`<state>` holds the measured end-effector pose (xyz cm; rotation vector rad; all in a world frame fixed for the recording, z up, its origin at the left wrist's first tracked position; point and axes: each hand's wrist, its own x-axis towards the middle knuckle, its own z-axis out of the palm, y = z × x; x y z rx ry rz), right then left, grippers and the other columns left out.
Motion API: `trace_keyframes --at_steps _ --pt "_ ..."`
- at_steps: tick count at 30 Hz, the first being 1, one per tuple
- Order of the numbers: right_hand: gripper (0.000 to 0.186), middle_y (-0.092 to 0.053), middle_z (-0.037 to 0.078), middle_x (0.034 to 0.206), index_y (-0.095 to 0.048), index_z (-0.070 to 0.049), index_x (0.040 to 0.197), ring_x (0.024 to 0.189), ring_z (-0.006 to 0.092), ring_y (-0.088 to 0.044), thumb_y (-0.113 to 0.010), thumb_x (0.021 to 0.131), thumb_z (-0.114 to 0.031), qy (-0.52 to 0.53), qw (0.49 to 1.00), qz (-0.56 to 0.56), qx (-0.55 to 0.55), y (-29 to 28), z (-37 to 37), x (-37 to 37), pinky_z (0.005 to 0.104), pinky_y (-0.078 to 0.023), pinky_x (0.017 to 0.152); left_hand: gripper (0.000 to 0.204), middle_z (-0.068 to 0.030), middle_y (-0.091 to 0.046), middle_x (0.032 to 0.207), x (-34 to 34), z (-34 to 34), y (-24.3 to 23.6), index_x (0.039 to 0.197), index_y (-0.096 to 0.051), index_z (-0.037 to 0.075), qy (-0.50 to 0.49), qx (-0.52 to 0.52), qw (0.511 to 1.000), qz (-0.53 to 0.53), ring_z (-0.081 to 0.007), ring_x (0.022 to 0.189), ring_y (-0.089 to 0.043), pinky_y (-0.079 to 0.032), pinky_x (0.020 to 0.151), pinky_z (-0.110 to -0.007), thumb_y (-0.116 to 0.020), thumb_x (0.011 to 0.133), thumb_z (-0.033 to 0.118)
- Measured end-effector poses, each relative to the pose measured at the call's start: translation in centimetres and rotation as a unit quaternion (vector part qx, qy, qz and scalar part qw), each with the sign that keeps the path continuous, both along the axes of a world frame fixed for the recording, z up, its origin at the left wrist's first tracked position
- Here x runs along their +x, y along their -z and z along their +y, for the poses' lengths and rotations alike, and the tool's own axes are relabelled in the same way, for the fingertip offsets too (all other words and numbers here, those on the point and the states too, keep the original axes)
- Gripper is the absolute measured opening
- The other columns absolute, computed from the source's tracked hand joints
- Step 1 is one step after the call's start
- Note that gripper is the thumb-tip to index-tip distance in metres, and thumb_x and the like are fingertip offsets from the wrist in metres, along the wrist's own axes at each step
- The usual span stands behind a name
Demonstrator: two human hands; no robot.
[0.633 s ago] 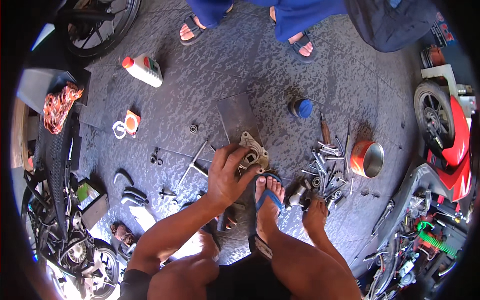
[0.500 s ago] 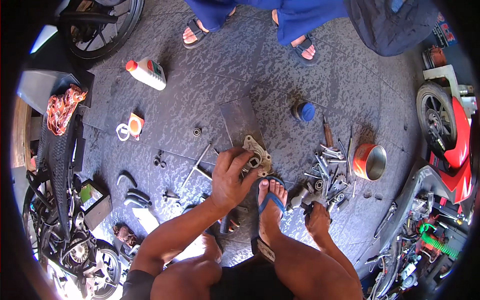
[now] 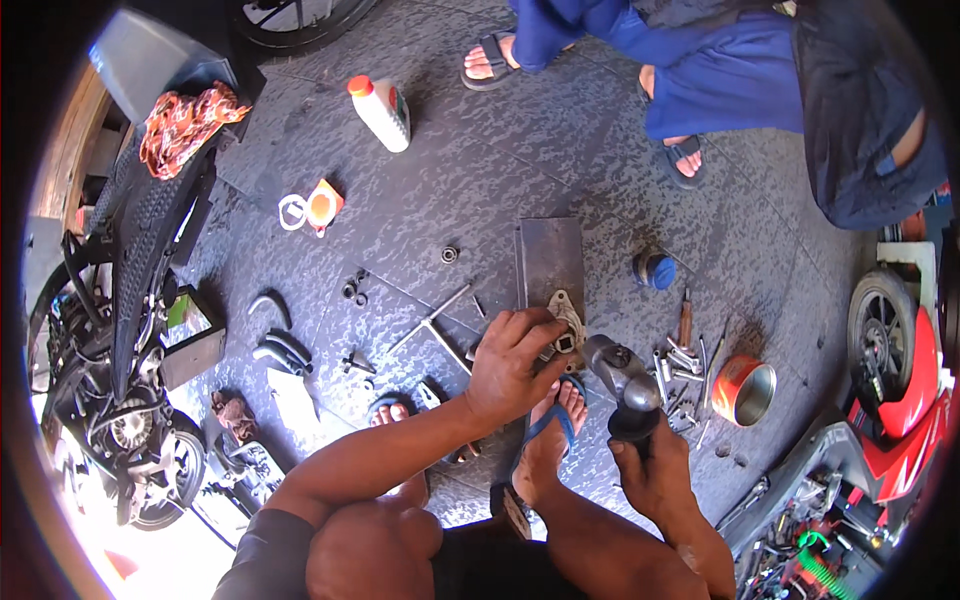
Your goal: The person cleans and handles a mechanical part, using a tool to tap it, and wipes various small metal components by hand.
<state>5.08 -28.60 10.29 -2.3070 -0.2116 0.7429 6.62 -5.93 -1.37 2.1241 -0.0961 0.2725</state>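
Observation:
My left hand (image 3: 510, 370) pinches a small metal socket-like piece (image 3: 564, 343) with a square hole, held on a cast metal housing (image 3: 566, 306). The housing rests on a dark metal plate (image 3: 548, 250) in front of my sandaled foot. My right hand (image 3: 655, 470) grips a hammer (image 3: 620, 370), its steel head raised just right of the housing and partly over loose tools (image 3: 680, 370) on the floor. A T-handle wrench (image 3: 428, 325) lies left of my left hand, and a small round metal part (image 3: 450, 254) is beyond it.
A person's sandaled feet (image 3: 488, 62) are at the top. A white bottle (image 3: 382, 115), blue-lidded can (image 3: 655, 271) and orange tin (image 3: 743, 392) stand around. A motorcycle (image 3: 135, 430) fills the left edge, red bodywork (image 3: 905, 445) the right.
My right hand has lifted the hammer from the pile of tools toward the housing. My left hand stays on the housing. The view has shifted, so the surroundings sit differently in frame.

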Motion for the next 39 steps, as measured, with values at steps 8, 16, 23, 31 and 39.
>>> trace_keyframes --at_steps 8,16,23,31,39 --pt "0.047 -0.068 0.029 0.097 -0.047 0.004 0.128 0.085 0.0488 -0.068 -0.069 0.091 -0.017 -0.015 0.999 -0.033 0.011 0.9 2.2 1.0 0.0498 -0.056 0.070 0.044 -0.0142 -0.063 0.112 -0.2 -0.1 0.0 0.113 -0.067 0.005 -0.007 0.001 1.000 -0.003 -0.0336 0.096 -0.060 -0.049 0.082 -0.043 -0.080 0.071 0.011" --pt "0.046 -0.067 0.029 0.096 -0.049 0.003 0.126 0.085 0.0491 -0.068 -0.068 0.092 -0.019 -0.022 0.999 -0.015 -0.029 0.7 2.5 0.8 0.0514 -0.055 0.071 0.043 -0.0131 -0.063 0.112 -0.4 -0.1 -0.1 0.112 -0.067 0.005 -0.011 0.000 1.000 0.015 -0.0337 0.097 -0.060 -0.048 0.085 -0.043 -0.077 0.070 0.010" --pt "0.041 -0.068 0.029 0.091 -0.051 0.003 0.122 0.084 0.0476 -0.069 -0.068 0.092 -0.019 -0.006 0.999 -0.033 0.010 0.0 3.2 1.0 0.0509 -0.055 0.069 0.043 -0.0126 -0.064 0.112 -0.1 0.0 -0.1 0.112 -0.068 0.006 -0.010 -0.010 1.000 0.013 -0.0323 0.098 -0.061 -0.047 0.087 -0.042 -0.077 0.070 0.011" --pt "0.027 -0.069 0.024 0.087 -0.056 0.002 0.110 0.080 0.0434 -0.069 -0.065 0.093 -0.017 0.016 0.999 -0.027 -0.011 -0.7 4.1 1.3 0.0477 -0.052 0.070 0.041 -0.0095 -0.066 0.110 -0.4 -0.3 -0.6 0.111 -0.070 0.007 -0.030 0.003 0.999 0.033 -0.0298 0.098 -0.062 -0.045 0.085 -0.041 -0.078 0.071 0.014" --pt "0.025 -0.066 0.022 0.077 -0.057 0.002 0.105 0.070 0.0409 -0.068 -0.065 0.095 -0.019 0.010 0.997 -0.072 0.009 -0.5 3.9 0.9 0.0460 -0.050 0.063 0.039 -0.0073 -0.067 0.109 -0.2 -0.4 -1.0 0.110 -0.071 0.008 -0.044 0.034 0.998 0.039 -0.0272 0.098 -0.063 -0.043 0.084 -0.041 -0.080 0.072 0.018"
